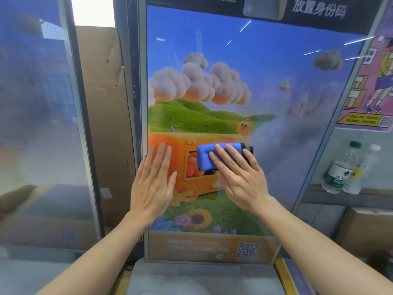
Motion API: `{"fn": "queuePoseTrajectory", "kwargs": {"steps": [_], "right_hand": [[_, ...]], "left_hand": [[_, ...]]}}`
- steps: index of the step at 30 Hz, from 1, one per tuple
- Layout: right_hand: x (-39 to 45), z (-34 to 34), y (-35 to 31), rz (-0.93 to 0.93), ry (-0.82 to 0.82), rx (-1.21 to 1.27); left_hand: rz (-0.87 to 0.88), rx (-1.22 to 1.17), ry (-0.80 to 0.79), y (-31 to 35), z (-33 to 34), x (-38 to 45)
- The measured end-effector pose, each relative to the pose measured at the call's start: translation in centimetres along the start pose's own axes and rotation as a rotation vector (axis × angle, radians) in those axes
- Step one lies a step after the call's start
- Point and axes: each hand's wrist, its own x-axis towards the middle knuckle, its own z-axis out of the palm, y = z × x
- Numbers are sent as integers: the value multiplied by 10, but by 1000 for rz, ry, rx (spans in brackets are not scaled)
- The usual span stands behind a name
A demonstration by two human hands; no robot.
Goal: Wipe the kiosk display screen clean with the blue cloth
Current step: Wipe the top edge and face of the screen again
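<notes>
The kiosk display screen [234, 71] stands upright in front of me, showing a cartoon scene of clouds, green hills and an orange vehicle. A folded blue cloth [207, 155] lies flat against the lower middle of the screen. My right hand [240, 175] presses on the cloth with straight, spread fingers. My left hand [154, 179] rests flat on the screen's left edge, fingers straight and pointing up, a little left of the cloth and apart from it.
Brown cardboard [106, 103] leans left of the kiosk, beside a glass panel [36, 103]. Two plastic water bottles [342, 169] stand on a ledge at the right, under a poster [374, 86]. A grey shelf [202, 277] juts out below the screen.
</notes>
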Motion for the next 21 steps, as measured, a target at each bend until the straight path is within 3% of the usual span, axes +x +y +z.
{"fn": "queuePoseTrajectory", "kwargs": {"steps": [6, 10, 21], "right_hand": [[59, -5, 2, 166, 118, -3], [71, 0, -21, 275, 112, 29], [13, 14, -66, 83, -17, 45]], "left_hand": [[12, 17, -28, 5, 7, -25], [22, 20, -63, 5, 12, -30], [0, 18, -83, 2, 16, -59]]}}
